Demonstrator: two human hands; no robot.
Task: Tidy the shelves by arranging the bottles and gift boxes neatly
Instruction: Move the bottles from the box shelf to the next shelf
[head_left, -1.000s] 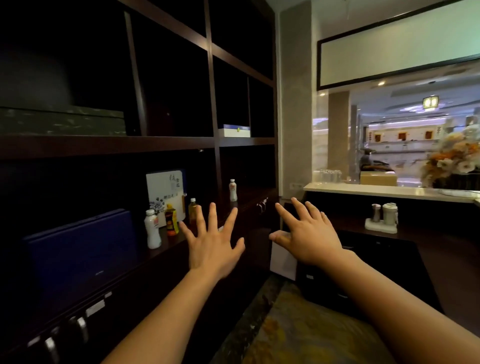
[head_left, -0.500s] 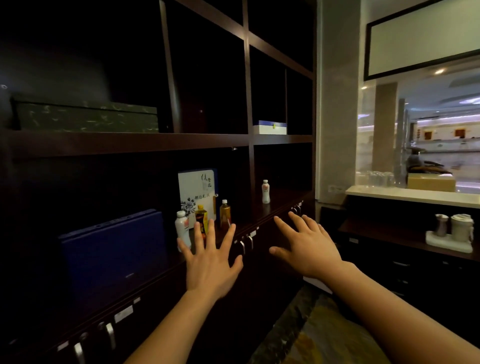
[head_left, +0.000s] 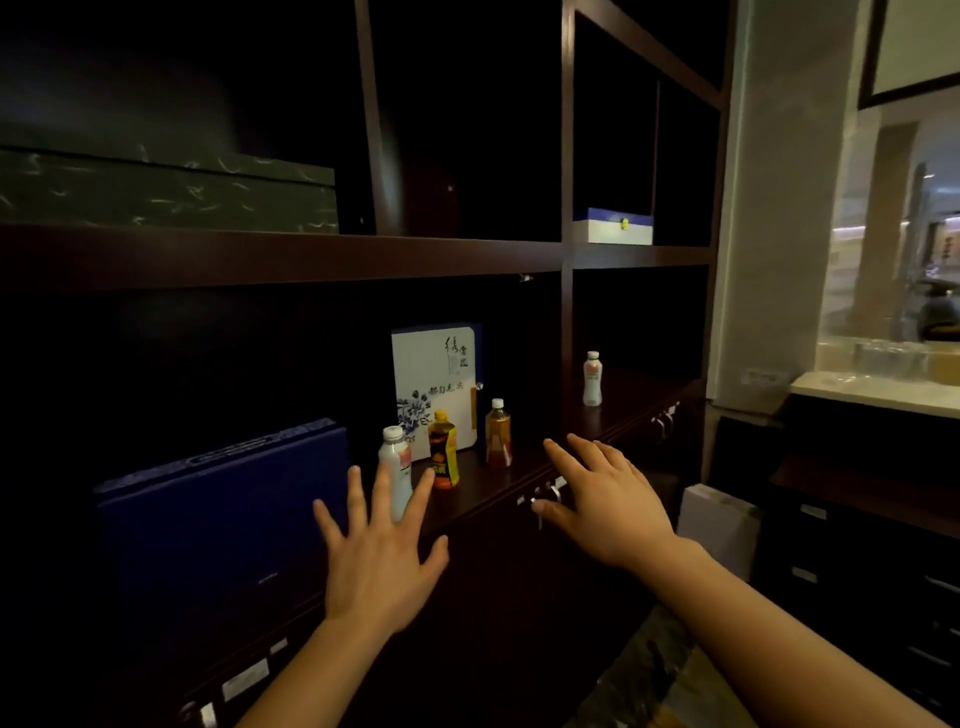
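Head view: both hands reach toward the lower shelf (head_left: 483, 491), holding nothing. The left hand (head_left: 382, 561) has its fingers spread and released in front of the white bottle (head_left: 396, 460); whether they touch it I cannot tell. The right hand (head_left: 605, 501), fingers also released, hovers at the shelf edge near the amber bottle (head_left: 498, 434). The yellow bottle (head_left: 443, 454) stands between them, before the white box (head_left: 434, 374); the blue box (head_left: 223, 519) is at left. This looks like the approach; next, 1 bottle needs an upright grasp.
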